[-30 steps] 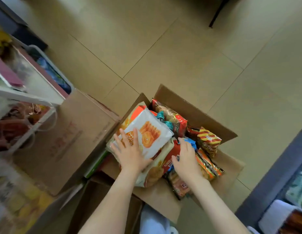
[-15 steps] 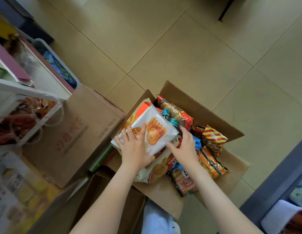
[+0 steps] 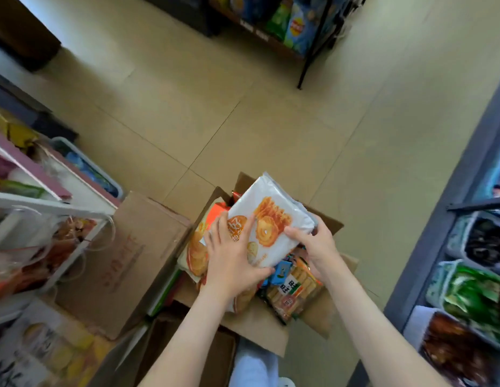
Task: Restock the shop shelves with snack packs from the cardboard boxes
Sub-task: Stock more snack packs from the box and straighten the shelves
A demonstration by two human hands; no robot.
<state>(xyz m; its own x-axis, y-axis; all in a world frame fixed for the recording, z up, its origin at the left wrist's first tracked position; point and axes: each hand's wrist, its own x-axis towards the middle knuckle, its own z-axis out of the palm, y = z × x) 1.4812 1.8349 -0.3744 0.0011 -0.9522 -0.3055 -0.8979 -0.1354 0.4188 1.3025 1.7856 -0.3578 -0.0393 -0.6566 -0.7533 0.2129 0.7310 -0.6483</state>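
biscuit pack (image 3: 274, 219): white, orange print (biscuits) | open box (image 3: 251, 325): brown

The white biscuit pack (image 3: 271, 219) hides much of the open box (image 3: 257, 325) (left-edge shelves (image 3: 33, 201) are blurred).

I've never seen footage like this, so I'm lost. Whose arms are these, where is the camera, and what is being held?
There is no machine here: a person wears a camera on the head, which looks down at their own arms. The left hand and right hand hold a white pack of biscuits, one on each side, fingers curled round its edges, above an open box on the floor. More snack packs lie in that box. A closed box stands to its left, and shop shelves run along both sides.
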